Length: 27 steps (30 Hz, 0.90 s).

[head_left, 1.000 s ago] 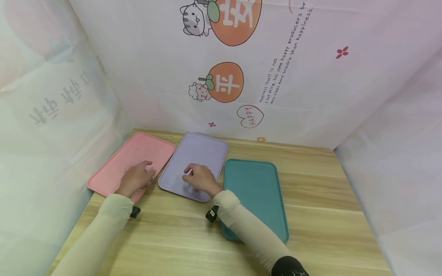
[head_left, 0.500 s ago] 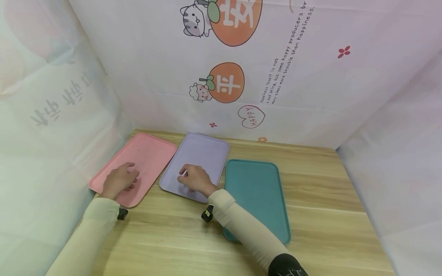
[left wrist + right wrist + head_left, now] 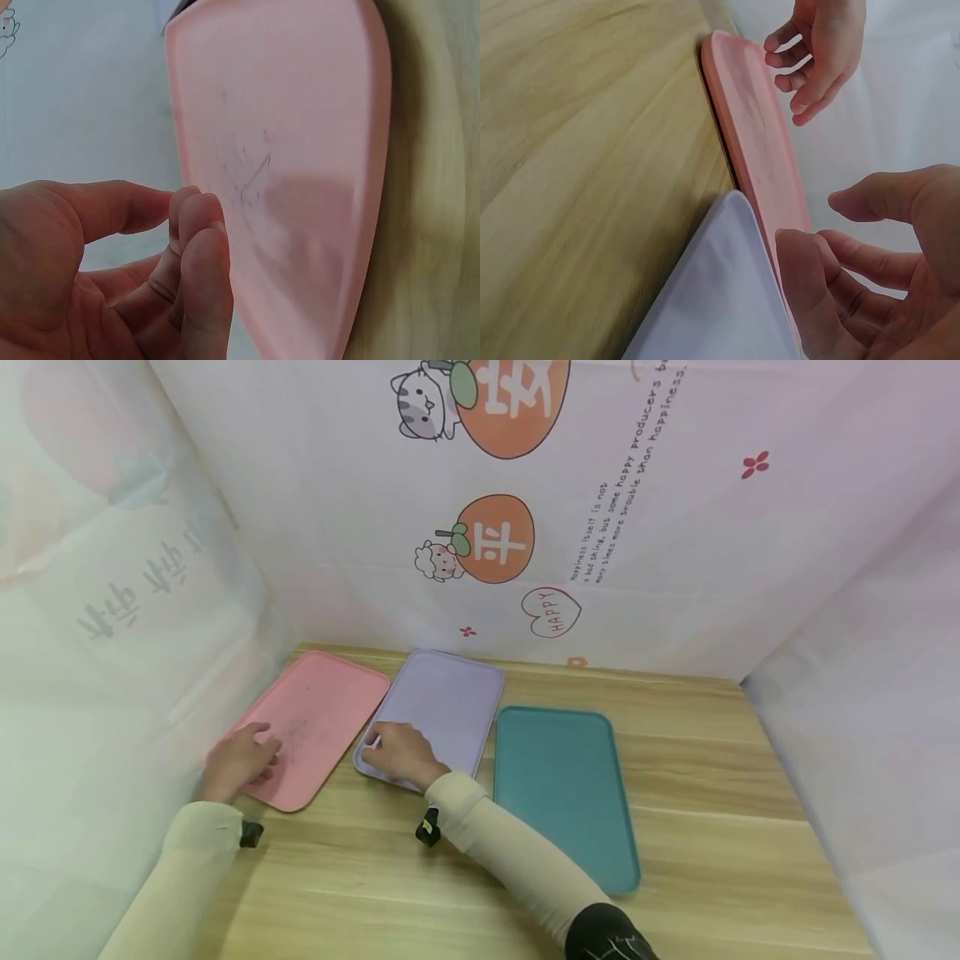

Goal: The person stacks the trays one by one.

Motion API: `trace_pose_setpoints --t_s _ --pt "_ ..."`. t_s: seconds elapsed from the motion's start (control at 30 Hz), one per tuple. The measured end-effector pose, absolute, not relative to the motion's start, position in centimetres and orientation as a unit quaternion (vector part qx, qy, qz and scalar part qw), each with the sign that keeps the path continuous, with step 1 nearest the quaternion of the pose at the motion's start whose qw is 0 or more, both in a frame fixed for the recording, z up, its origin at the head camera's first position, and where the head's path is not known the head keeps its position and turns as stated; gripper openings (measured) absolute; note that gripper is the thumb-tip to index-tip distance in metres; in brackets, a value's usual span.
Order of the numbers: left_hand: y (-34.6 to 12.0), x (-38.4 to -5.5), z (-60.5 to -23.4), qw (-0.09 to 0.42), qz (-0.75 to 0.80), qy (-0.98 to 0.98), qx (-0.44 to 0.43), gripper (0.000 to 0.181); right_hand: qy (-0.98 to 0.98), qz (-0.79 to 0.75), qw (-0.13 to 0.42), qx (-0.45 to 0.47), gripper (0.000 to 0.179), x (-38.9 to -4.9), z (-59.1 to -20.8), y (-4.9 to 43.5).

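In the head view my left hand (image 3: 238, 762) is over the near left part of the pink tray (image 3: 330, 693), fingers loosely bent. Nothing shows between its thumb and fingertips in the left wrist view. Dark scratch-like marks (image 3: 251, 180) lie on the tray's face there. My right hand (image 3: 399, 752) hovers over the near left corner of the lilac tray (image 3: 450, 693). Its thumb and fingers are bent and apart in the right wrist view, with nothing held. The pink tray and the lilac tray lie side by side, their edges close together.
A teal tray (image 3: 562, 793) lies to the right of the lilac one, with the right forearm passing near its lower left edge. All three trays rest on a wooden table (image 3: 712, 827). Printed white sheets (image 3: 637, 610) enclose it at the back and sides.
My left hand has moved left and slightly nearer across the pink tray, baring its dark marks. The right hand has shifted left over the lilac tray. The whole head view has drifted slightly.
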<state>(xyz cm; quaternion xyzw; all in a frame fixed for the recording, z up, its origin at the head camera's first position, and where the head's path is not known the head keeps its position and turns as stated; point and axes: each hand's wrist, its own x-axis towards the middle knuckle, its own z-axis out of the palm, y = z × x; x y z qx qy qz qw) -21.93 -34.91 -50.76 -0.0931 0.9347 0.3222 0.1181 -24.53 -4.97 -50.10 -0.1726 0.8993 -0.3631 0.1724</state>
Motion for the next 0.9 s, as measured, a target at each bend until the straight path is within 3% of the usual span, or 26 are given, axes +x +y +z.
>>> trace_pose_setpoints --t_s 0.3,0.9 --pt "-36.5 -21.4 -49.8 0.126 0.297 0.939 -0.121 0.071 0.903 -0.341 0.163 -0.205 0.028 -24.1 -50.1 -6.3" --pt "-40.1 -20.0 -49.8 0.113 0.302 0.932 -0.164 0.072 0.894 -0.344 0.196 -0.212 0.032 -22.3 -49.5 -9.0"
